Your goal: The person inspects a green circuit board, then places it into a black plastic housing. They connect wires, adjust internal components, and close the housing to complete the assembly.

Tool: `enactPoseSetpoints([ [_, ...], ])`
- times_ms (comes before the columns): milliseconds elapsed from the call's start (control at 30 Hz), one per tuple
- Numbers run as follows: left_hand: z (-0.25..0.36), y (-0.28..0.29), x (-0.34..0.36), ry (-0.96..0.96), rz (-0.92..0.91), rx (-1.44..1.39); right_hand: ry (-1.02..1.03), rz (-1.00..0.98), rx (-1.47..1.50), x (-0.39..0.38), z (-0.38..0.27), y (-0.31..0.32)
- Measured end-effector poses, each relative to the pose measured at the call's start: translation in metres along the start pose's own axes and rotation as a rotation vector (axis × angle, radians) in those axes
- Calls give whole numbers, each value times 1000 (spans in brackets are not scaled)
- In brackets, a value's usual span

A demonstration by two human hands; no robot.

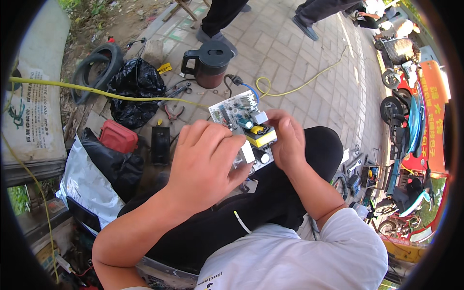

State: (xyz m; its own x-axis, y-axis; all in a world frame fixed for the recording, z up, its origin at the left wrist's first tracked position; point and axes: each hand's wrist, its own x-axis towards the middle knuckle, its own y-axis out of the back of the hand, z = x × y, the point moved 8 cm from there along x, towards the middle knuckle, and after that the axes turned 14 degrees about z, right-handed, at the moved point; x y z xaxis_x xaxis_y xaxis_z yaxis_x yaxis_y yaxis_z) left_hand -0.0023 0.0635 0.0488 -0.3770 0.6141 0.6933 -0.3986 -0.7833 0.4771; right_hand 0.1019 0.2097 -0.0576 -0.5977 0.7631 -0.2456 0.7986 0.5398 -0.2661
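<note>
A circuit board (223, 110) is held up over my lap, tilted, with its component side showing. It carries a yellow-wrapped transformer (263, 139), round capacitors and pale metal pieces. My left hand (205, 159) grips its left side, fingers curled over the face and the thumb low by a white block (248, 152). Along the opposite edge, my right hand (288, 140) holds the board with bent fingers, partly hidden behind it. A blue wire (254, 91) runs near the board's top corner. Beneath, my black-trousered legs (324, 150) are folded.
A lidded jug (209, 65) stands on the paving beyond the board. Pliers (173, 113), a black plastic bag (137, 87), a tyre (96, 70) and a red case (118, 136) lie leftward. A yellow cord (140, 98) crosses there. Scattered tools (355, 166) lie right; people stand ahead.
</note>
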Motion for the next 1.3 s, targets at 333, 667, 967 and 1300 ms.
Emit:
enactPoseSetpoints([
  [333, -6, -11, -3, -7, -70, 144, 689, -60, -775, -21, -60, -28],
  [667, -10, -15, -11, -32, -111, 181, 603, -79, -884, -20, -54, -36],
  [967, -1, -19, -13, -51, -173, 216, 733, -179, -980, -25, -54, -44],
  [1300, 8, -33, -15, -112, -147, 287, 668, -80, -980, -25, -47, -21],
])
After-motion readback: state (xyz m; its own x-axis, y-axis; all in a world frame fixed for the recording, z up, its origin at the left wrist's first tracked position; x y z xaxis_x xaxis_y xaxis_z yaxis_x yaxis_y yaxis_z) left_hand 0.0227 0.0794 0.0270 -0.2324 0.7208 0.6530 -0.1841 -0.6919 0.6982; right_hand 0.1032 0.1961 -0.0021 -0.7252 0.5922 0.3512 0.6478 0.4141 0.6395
